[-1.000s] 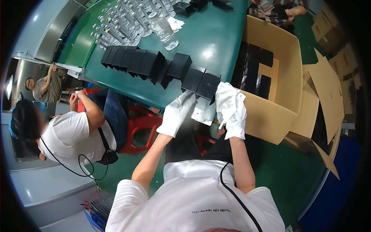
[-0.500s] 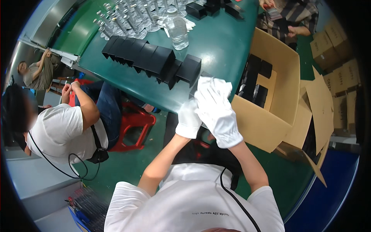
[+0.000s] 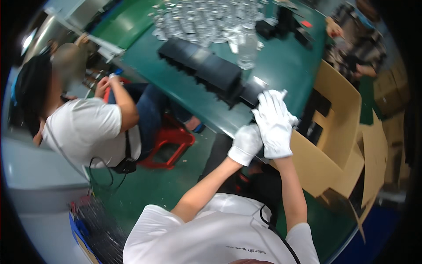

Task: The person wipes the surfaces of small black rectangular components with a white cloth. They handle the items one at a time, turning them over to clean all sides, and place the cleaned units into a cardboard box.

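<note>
Right now, both your gloved hands meet at the near right corner of the green table (image 3: 285,66). Your right hand (image 3: 274,125) lies back upward, its fingers stretched forward and close together, and it overlaps the fingers of your left hand (image 3: 246,144). Your left hand's fingers are hidden under it, so I cannot tell whether either hand grips anything, nor how wide or narrow the left one is.

Just beyond your right fingertips sits a dark box (image 3: 251,92), partly covered by the glove. From it, a row of black boxes (image 3: 198,66) slants away toward the table's left corner, roughly following the near edge; the row is blurred, and its boxes stand tightly side by side.

Behind the row, a clear bottle (image 3: 247,55) stands upright, with white cloth (image 3: 233,38) close to its left. Many clear stemmed pieces (image 3: 193,22) crowd the table's far left part, and more black parts (image 3: 285,26) lie toward the far right, near a small red piece (image 3: 306,23).

Against the table's right edge, an open carton (image 3: 303,163) holds further black pieces (image 3: 318,105). Past the left end, a co-worker in white (image 3: 85,127) sits on a red stool (image 3: 173,147).
</note>
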`<state>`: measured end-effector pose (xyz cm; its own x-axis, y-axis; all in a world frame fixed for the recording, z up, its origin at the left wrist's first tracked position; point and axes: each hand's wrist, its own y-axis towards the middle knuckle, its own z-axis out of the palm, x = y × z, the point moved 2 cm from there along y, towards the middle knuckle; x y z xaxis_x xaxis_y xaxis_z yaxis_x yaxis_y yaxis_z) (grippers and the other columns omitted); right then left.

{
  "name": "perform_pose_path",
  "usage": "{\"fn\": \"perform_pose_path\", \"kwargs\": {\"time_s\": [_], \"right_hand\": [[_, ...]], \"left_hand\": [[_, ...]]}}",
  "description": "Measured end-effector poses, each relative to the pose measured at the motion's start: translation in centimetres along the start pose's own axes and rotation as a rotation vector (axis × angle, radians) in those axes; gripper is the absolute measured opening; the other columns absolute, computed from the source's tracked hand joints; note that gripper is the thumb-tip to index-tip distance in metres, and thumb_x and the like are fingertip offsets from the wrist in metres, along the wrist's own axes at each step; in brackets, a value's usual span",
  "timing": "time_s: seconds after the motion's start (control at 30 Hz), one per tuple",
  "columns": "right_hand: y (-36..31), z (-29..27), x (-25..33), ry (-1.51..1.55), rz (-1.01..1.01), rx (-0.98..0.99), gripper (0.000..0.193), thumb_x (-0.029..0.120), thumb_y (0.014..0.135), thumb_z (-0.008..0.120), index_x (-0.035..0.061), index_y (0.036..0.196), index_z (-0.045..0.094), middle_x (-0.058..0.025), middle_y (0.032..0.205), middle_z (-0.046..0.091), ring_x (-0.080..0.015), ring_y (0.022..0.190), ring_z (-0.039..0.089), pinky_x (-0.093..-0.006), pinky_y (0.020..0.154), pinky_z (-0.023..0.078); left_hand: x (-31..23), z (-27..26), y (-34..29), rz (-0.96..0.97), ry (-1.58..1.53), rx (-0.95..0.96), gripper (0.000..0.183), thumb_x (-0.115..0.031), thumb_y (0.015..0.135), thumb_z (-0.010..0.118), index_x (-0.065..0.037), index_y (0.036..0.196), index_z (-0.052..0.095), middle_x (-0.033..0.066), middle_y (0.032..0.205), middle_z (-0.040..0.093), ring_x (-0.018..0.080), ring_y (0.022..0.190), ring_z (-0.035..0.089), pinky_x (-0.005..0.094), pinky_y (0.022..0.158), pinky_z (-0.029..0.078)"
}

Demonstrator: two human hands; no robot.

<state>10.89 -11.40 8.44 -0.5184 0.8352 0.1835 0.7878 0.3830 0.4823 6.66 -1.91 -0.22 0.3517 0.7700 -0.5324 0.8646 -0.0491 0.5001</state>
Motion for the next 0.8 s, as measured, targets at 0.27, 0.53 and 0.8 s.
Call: {"fn": "perform_pose_path", "kwargs": {"time_s": [0.27,0.53,0.8], "right_hand": [[-5.7,-1.4,3.4,0.136,-0.257,0.253,0.058,0.04,0.095,0.049,-0.0006,0.136,0.051,-0.0157,0.145,0.046,-0.0303,0.135,0.043,-0.0424,0.116,0.026],[-8.8,-4.3,-3.9,1.731,0.494,0.279,0.069,0.051,0.096,0.045,-0.0058,0.136,0.049,-0.0218,0.144,0.045,-0.0324,0.129,0.049,-0.0444,0.113,0.032],[-6.8,-5.2,-3.7,0.864,0.469,-0.295,0.066,0.048,0.102,0.027,0.0004,0.147,0.037,-0.0135,0.153,0.036,-0.0268,0.144,0.026,-0.0386,0.118,0.017]], "left_hand": [[-1.7,-1.2,-0.9,-0.012,-0.363,-0.244,0.032,-0.021,0.085,0.059,-0.005,0.112,0.063,0.016,0.108,0.065,0.0326,0.098,0.061,0.0409,0.084,0.05],[-1.5,-0.8,-0.7,-0.022,-0.049,-0.114,0.016,-0.018,0.077,0.063,-0.006,0.067,0.06,0.0122,0.066,0.061,0.0323,0.063,0.061,0.0428,0.062,0.049],[-4.4,0.1,-2.0,-0.068,-0.116,-0.097,0.021,-0.016,0.082,0.064,-0.004,0.068,0.055,0.015,0.063,0.056,0.0348,0.06,0.059,0.0444,0.056,0.048]]}}
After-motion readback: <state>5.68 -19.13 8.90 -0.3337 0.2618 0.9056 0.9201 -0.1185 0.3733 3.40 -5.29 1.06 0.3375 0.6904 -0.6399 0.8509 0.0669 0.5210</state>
